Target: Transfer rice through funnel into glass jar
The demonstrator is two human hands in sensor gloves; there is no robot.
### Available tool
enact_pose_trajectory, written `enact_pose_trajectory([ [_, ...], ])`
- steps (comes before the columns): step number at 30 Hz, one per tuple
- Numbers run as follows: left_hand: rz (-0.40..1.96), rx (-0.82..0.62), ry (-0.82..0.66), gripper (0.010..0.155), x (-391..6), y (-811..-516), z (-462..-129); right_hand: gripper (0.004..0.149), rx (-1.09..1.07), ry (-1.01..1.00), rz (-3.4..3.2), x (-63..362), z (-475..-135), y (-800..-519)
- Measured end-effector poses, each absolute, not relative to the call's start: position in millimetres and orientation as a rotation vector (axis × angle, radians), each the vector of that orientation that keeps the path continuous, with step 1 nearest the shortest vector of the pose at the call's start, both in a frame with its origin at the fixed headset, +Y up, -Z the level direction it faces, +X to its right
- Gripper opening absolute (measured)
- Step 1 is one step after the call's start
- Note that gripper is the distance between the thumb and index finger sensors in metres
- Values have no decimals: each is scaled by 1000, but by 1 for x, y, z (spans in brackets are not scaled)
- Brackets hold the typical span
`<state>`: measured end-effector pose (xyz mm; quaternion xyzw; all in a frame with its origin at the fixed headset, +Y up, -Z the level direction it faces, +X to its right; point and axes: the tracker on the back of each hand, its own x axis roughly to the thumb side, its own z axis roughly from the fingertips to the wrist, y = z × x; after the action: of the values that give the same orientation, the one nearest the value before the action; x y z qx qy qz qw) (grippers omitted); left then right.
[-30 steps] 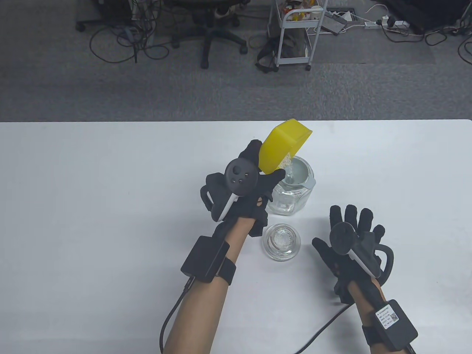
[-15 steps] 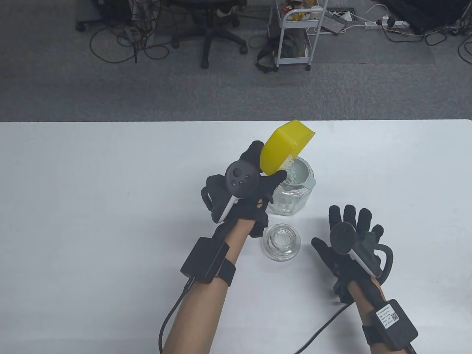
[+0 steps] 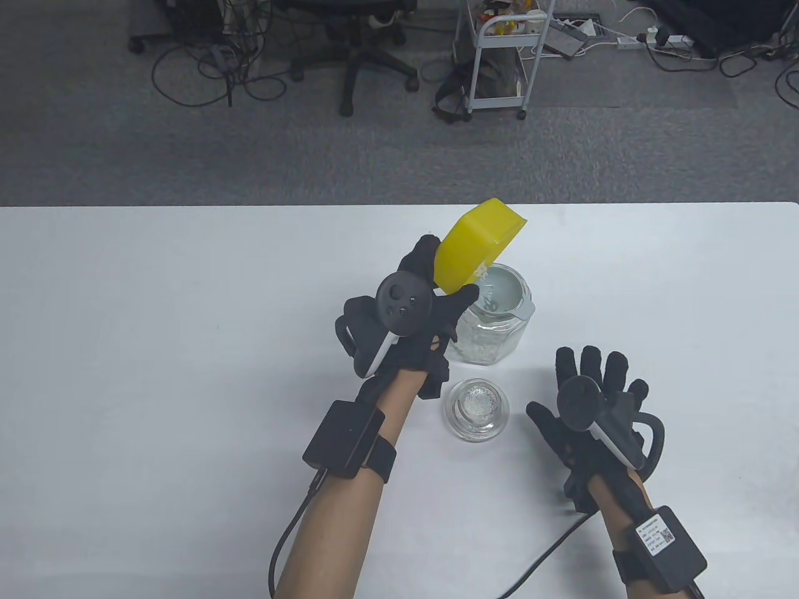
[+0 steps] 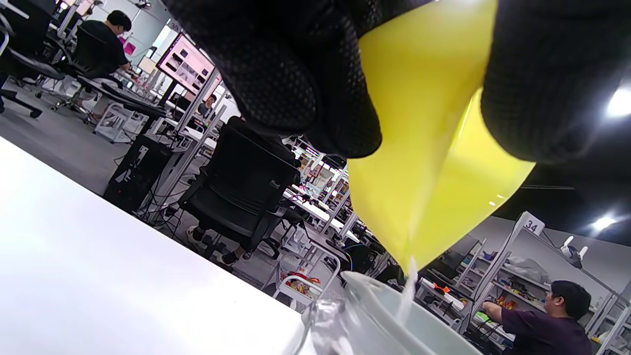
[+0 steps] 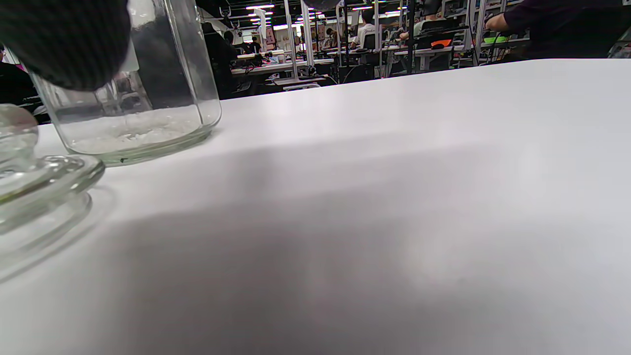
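My left hand (image 3: 431, 293) grips a yellow container (image 3: 471, 246), tipped steeply over a pale funnel (image 3: 502, 290) that sits in the mouth of a glass jar (image 3: 490, 327). A thin stream of rice (image 4: 406, 296) falls from the container's lower corner (image 4: 419, 207) into the funnel (image 4: 394, 315). A shallow layer of rice lies in the jar bottom (image 5: 133, 130). My right hand (image 3: 593, 399) rests flat on the table, fingers spread, empty, to the right of the jar.
The glass jar lid (image 3: 476, 409) lies on the white table (image 3: 156, 324) just in front of the jar, between my hands; it also shows in the right wrist view (image 5: 34, 182). Beyond the far table edge stand office chairs and a white cart (image 3: 499, 56).
My left hand has tipped the yellow container further and shifted it slightly left. The rice stream has thinned. My right hand has not moved.
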<state>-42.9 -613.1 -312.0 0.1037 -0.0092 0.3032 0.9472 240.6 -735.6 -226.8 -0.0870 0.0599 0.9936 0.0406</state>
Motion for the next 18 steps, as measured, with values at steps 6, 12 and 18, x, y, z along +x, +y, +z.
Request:
enact_pose_trajectory([
  [6, 602, 224, -21, 95, -45, -612, -312, 92, -268, 188, 3045, 240, -227, -736],
  [12, 615, 214, -29, 94, -46, -613, -313, 92, -269, 182, 3055, 239, -227, -735],
  [18, 638, 199, -44, 94, -43, -615, -312, 92, -269, 183, 3055, 239, -227, -735],
])
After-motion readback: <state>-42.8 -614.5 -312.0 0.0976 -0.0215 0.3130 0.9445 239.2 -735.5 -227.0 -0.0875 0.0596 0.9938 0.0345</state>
